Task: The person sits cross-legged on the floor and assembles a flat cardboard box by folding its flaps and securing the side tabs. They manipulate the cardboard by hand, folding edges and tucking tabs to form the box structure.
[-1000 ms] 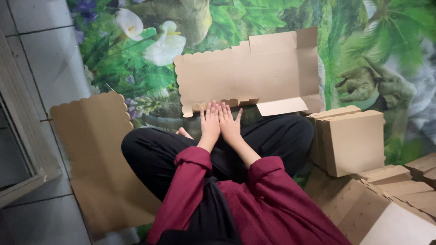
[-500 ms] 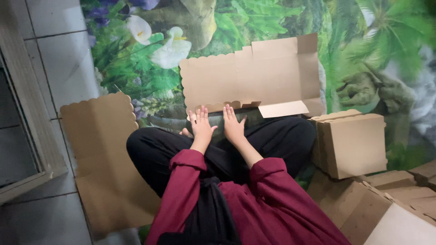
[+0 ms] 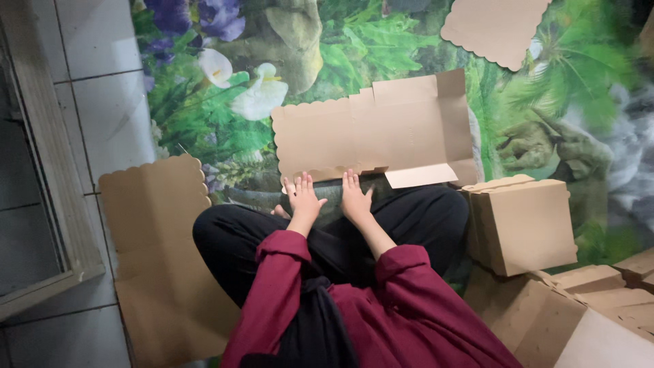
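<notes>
Pressing flat on the near edge of an unfolded cardboard box blank, the left hand and right hand lie open, fingers spread, grasping nothing; a folded cardboard box stands just right.

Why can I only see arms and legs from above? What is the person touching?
The camera sits on the person's head and looks down, so you see their own body: dark red sleeves and crossed legs in black trousers. They sit on a floor mat printed with leaves and flowers. The left hand and right hand lie flat, fingers spread, on the near edge of an unfolded cardboard box blank. Neither hand holds anything. A folded cardboard box stands at the right, and another flat cardboard sheet lies at the left on the grey tiles.
</notes>
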